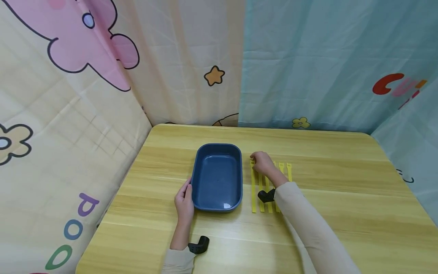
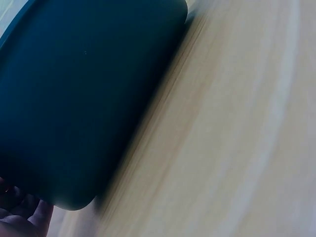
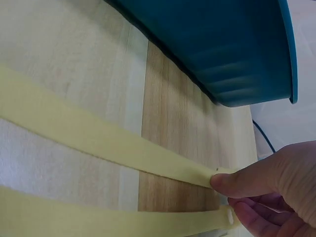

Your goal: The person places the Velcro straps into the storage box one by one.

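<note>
A deep blue plastic bin (image 1: 218, 179) with rounded corners stands on the table. My left hand (image 1: 184, 201) grips its left wall near the front corner; in the left wrist view fingers (image 2: 24, 217) show at the bin's end. To the right of the bin lie several yellow straps (image 1: 261, 190) side by side, each with a slotted head. My right hand (image 1: 264, 163) pinches the far end of the leftmost strap (image 1: 253, 190). In the right wrist view thumb and fingers hold that yellow strap (image 3: 113, 140), beside a second strap (image 3: 113, 224).
The wooden table (image 1: 147, 182) reaches back to printed curtains (image 1: 191, 76) behind and at both sides. A dark cable (image 3: 264, 136) runs past the table edge in the right wrist view. Black wrist cameras (image 1: 200, 244) sit on both wrists.
</note>
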Tool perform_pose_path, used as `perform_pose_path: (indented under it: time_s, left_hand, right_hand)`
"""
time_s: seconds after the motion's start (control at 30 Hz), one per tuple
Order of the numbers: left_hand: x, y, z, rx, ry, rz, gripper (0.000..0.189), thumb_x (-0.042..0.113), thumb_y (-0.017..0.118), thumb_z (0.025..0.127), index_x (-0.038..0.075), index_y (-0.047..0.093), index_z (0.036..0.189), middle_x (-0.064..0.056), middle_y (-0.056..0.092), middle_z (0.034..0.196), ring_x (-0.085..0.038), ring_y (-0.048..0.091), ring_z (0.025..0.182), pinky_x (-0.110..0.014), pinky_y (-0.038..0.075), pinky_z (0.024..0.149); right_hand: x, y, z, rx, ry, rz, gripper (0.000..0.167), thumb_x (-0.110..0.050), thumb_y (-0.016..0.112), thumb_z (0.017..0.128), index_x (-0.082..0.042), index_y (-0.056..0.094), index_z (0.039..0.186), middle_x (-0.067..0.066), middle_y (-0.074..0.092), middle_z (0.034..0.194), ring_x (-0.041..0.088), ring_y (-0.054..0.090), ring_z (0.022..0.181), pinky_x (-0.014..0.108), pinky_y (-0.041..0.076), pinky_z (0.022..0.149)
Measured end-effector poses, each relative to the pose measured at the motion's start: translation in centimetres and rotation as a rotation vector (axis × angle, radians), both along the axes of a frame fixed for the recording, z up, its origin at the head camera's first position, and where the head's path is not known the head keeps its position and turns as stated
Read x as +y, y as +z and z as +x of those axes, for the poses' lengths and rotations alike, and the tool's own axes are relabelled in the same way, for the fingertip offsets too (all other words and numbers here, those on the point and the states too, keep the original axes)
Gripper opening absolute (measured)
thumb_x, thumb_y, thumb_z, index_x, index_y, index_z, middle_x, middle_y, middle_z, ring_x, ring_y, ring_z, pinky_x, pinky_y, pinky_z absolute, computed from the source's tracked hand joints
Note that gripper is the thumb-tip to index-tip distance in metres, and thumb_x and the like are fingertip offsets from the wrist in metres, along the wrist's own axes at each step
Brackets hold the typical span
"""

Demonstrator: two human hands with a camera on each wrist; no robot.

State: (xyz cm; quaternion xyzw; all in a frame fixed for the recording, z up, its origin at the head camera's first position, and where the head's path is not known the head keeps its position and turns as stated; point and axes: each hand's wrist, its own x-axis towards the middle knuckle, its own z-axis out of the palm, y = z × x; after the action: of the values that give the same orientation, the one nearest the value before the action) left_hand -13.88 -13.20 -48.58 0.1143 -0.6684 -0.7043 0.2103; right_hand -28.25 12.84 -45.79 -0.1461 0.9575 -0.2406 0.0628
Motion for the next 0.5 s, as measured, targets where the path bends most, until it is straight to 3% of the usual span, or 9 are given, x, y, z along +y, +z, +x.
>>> perform_pose_path:
  time_s: [0.13,0.3,0.5]
  left_hand:
    - [0.0,0.6,0.2,-0.001,-0.025,0.009,0.031,0.003,0.046,0.095,-0.011,0.053,0.122,-0.023,0.050,0.127,-0.027,0.041,0.123,-0.020,0.037,0.095]
    - [0.3,2.3,0.8,-0.010,-0.035,-0.012,0.031,-0.002,0.043,0.095,-0.015,0.050,0.121,-0.028,0.048,0.127,-0.031,0.041,0.122,-0.021,0.037,0.095]
    - [0.4,2.9,1.2,-0.019,-0.019,-0.038,0.030,-0.002,0.043,0.094,-0.016,0.050,0.121,-0.028,0.049,0.126,-0.031,0.041,0.122,-0.018,0.037,0.093]
  right_hand:
    - [-0.2,0.0,-0.1,-0.001,-0.018,-0.014,0.038,0.014,0.058,0.073,0.008,0.061,0.110,0.015,0.060,0.090,0.025,0.052,0.077,0.036,0.047,0.069]
    - [-0.1,0.5,0.1,-0.013,-0.030,-0.049,0.027,0.013,0.058,0.074,0.007,0.065,0.099,0.017,0.063,0.092,0.028,0.057,0.084,0.038,0.050,0.073]
    - [0.4,2.6,0.3,-0.054,-0.026,-0.170,0.021,0.004,0.053,0.083,0.007,0.067,0.097,0.017,0.064,0.090,0.029,0.058,0.080,0.035,0.050,0.066]
